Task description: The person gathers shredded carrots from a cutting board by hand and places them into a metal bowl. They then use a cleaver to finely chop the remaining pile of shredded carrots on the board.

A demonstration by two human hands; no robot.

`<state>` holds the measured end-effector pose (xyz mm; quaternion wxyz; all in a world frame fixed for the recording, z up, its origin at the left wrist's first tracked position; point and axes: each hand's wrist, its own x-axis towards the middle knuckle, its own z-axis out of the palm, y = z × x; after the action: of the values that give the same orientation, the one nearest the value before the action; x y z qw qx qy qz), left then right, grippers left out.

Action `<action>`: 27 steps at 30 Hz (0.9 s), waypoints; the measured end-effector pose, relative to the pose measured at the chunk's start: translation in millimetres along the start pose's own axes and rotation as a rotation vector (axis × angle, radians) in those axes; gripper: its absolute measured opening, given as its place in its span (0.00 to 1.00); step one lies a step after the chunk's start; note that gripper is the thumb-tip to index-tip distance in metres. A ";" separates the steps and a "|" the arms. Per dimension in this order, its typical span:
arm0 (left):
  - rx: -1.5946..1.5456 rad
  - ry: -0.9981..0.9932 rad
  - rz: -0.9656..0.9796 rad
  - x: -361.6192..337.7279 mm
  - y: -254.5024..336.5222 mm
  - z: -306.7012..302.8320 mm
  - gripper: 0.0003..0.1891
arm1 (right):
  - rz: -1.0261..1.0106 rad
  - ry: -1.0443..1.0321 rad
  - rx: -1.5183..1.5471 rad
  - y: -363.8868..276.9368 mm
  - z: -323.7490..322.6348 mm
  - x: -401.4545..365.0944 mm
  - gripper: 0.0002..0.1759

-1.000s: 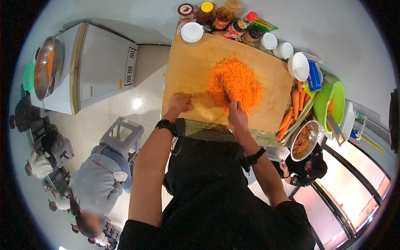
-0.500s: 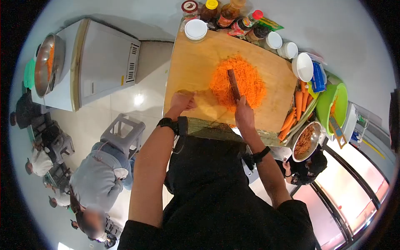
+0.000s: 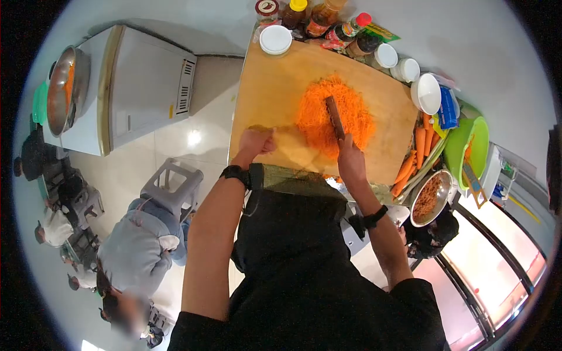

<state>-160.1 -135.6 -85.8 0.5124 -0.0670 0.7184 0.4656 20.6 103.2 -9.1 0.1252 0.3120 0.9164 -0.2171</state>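
A heap of shredded orange carrot [image 3: 351, 111] lies on the wooden board [image 3: 269, 82]. My right hand [image 3: 351, 159] grips the near end of a dark, narrow knife [image 3: 335, 117], seen edge-on over the shreds; the division between blade and handle is hard to make out. To the left of the heap, my left hand [image 3: 256, 143] rests closed at the near left part of the board, and whether anything is in it is hidden.
Jars [image 3: 275, 40] and bottles [image 3: 319, 20] line the board's far edge. On the right are whole carrots [image 3: 420, 143], a green basin [image 3: 477, 140] and a metal bowl of brown food [image 3: 430, 199]. A person [image 3: 137, 251] sits at the lower left near a grey stool [image 3: 172, 184].
My right hand and the knife have shifted slightly right and toward me over the shreds. My left hand has stayed in place.
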 end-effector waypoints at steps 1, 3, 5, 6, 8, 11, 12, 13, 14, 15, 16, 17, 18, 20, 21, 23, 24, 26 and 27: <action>-0.002 0.008 0.009 4.0 0.0 0.1 0.19 | -0.033 0.037 -0.002 -5.8 -9.6 -0.7 0.09; -0.117 0.084 -0.008 2.3 -11.8 5.1 0.18 | -0.057 0.054 -0.005 -4.5 -6.7 -2.6 0.09; -0.118 0.059 -0.083 0.6 -11.4 4.9 0.18 | -0.015 0.015 -0.098 7.4 8.0 2.5 0.10; -0.114 0.036 -0.139 1.6 -2.6 3.2 0.18 | -0.011 0.022 -0.097 5.5 3.6 1.3 0.10; -0.135 0.041 -0.118 -6.7 7.4 4.4 0.18 | -0.032 -0.035 -0.078 1.7 -6.7 2.0 0.13; -0.207 0.029 -0.114 -3.6 -10.7 3.2 0.18 | -0.135 0.117 -0.099 -3.0 -18.2 -3.5 0.09; -0.248 0.004 -0.099 0.8 -11.3 3.1 0.18 | -0.133 0.118 -0.100 -0.9 -13.8 -1.3 0.09; -0.245 0.000 -0.096 4.3 -11.5 4.2 0.18 | -0.058 0.030 -0.155 1.1 -6.3 3.1 0.08; -0.209 0.030 -0.127 7.2 -12.0 5.2 0.19 | 0.017 -0.059 -0.206 3.3 -1.2 5.1 0.08; -0.174 0.062 -0.158 7.5 -8.8 4.7 0.19 | 0.020 -0.055 -0.202 2.6 -1.9 5.5 0.08; -0.175 0.062 -0.156 7.6 -7.0 4.1 0.19 | -0.025 -0.018 -0.229 3.4 -3.9 6.2 0.08; -0.178 0.053 -0.125 5.7 -7.5 4.1 0.19 | -0.069 0.015 -0.259 5.1 -6.4 4.5 0.09; -0.181 0.046 -0.098 4.2 -11.9 4.1 0.20 | -0.070 0.008 -0.260 6.1 -10.9 1.3 0.09; -0.190 0.035 -0.100 6.0 -16.1 1.7 0.19 | -0.122 0.086 -0.166 5.3 -17.9 2.4 0.09; -0.197 0.016 -0.100 7.4 -17.8 1.0 0.19 | -0.122 0.086 -0.164 8.5 -11.5 4.1 0.09; -0.174 0.020 -0.116 0.1 -7.8 0.9 0.19 | -0.124 0.147 -0.120 18.9 4.5 3.2 0.08; -0.153 0.026 -0.126 0.1 -6.0 2.0 0.19 | -0.117 0.148 -0.122 18.7 3.4 3.4 0.08; -0.168 0.003 -0.132 7.8 -15.6 4.7 0.19 | -0.095 0.019 -0.279 16.9 1.5 5.7 0.11; -0.187 -0.007 -0.135 12.0 -19.7 2.8 0.19 | -0.104 0.021 -0.278 12.6 -5.1 6.7 0.11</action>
<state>-152.4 -140.0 -107.4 0.5365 -0.1614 0.6639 0.4954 22.7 118.1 -11.1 0.1462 0.2459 0.9539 -0.0910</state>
